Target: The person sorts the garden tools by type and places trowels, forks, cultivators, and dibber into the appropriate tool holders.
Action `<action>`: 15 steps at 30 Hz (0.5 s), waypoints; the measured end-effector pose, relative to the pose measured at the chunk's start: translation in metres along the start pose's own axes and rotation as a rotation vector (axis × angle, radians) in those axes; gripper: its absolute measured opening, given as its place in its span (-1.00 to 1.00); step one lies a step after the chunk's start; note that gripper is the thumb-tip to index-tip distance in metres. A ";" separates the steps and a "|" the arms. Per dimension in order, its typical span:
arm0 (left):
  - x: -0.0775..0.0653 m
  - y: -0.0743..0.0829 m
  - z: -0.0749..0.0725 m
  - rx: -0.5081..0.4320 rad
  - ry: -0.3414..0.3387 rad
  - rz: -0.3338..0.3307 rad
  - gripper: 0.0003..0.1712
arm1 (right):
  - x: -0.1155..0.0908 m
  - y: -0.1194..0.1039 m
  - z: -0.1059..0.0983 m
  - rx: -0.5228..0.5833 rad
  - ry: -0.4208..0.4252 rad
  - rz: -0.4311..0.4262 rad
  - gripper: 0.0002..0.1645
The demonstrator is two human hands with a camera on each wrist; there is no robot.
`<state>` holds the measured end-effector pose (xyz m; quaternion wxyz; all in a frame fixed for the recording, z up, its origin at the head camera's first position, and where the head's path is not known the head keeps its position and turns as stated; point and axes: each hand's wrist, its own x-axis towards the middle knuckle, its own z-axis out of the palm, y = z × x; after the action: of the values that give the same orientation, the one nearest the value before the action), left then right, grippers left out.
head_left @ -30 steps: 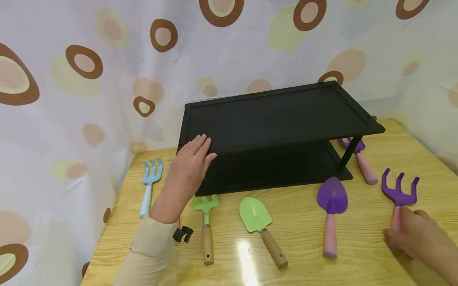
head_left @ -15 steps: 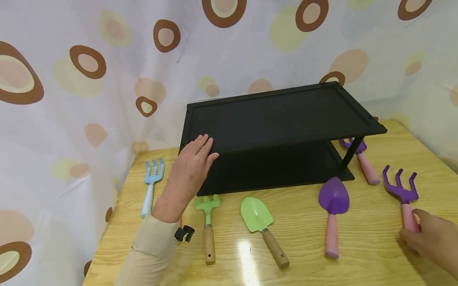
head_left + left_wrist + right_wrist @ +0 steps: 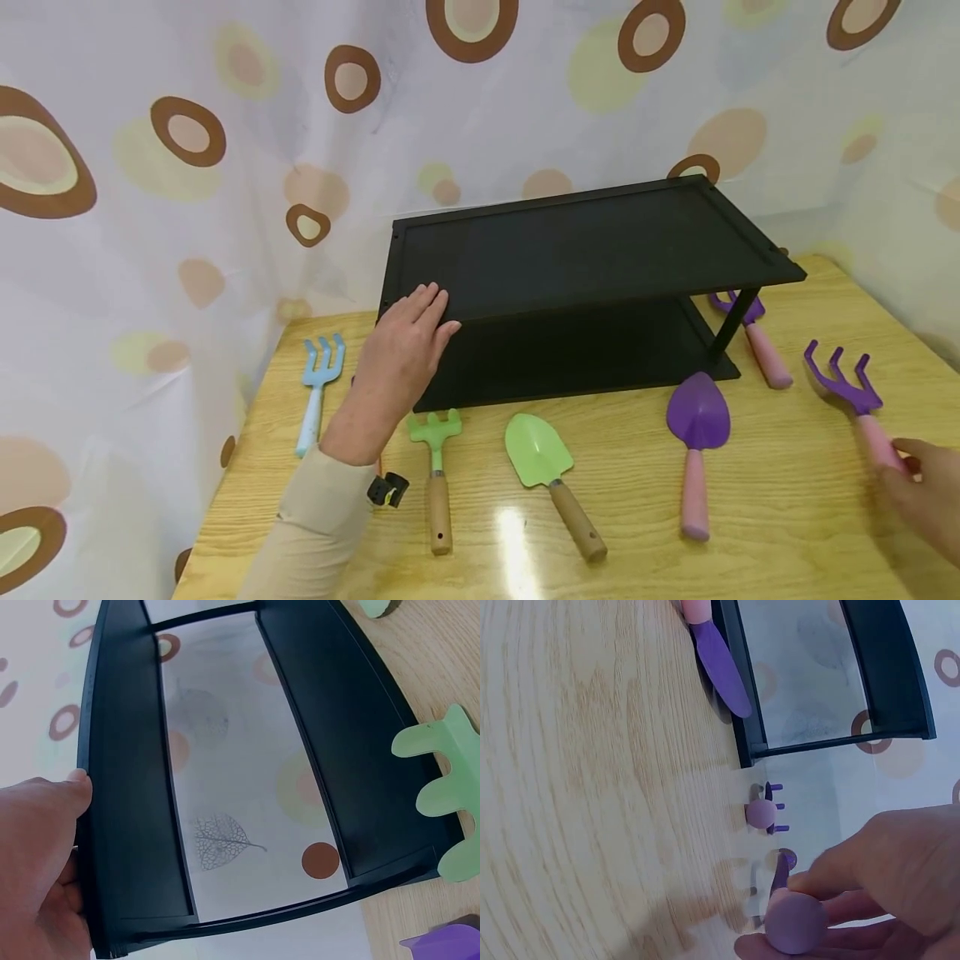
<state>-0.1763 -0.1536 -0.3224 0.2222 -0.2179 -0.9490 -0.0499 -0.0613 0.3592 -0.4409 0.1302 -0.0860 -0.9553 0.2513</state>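
Note:
My left hand (image 3: 401, 358) rests on the front left corner of a black two-tier shelf (image 3: 585, 250), its fingers straight on the top board. In the left wrist view the thumb of that hand (image 3: 41, 847) lies at the board's edge. At the far right my right hand (image 3: 926, 492) holds a purple hand rake by its pink handle (image 3: 877, 442), prongs pointing away and leaning left. The right wrist view looks at the round handle end (image 3: 795, 922), with fingers and thumb around it. A purple trowel (image 3: 697, 417) lies left of this hand.
A second purple hand rake (image 3: 767, 354) lies beside the shelf's right post. Before the shelf are a green trowel (image 3: 536, 450) and a green hand rake (image 3: 435, 433). A light blue hand rake (image 3: 321, 375) lies left. Patterned cloth (image 3: 502, 133) hangs behind the table.
My right hand has moved right with the purple hand rake, whose handle now slants down to the right and whose prongs have turned. The left hand has stayed on the shelf corner.

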 end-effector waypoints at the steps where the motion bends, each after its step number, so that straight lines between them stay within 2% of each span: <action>1: 0.000 0.000 0.000 -0.001 0.003 0.000 -0.44 | 0.000 0.001 0.001 0.032 0.020 0.006 -0.58; 6: -0.001 0.000 0.002 0.010 0.024 0.004 -0.44 | 0.003 0.009 0.008 0.124 0.170 0.020 -0.63; 10: 0.000 -0.001 0.002 0.016 0.042 0.005 -0.44 | 0.018 0.053 0.027 0.122 0.332 -0.014 -0.68; 13: 0.000 -0.001 0.002 0.014 0.041 0.007 -0.44 | 0.032 0.089 0.039 0.114 0.400 -0.055 -0.69; 15: 0.000 -0.001 0.002 0.016 0.038 0.007 -0.44 | 0.041 0.102 0.041 0.129 0.418 -0.068 -0.65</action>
<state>-0.1777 -0.1543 -0.3244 0.2420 -0.2185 -0.9442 -0.0459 -0.1018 0.4371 -0.5178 0.3390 -0.0956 -0.8917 0.2842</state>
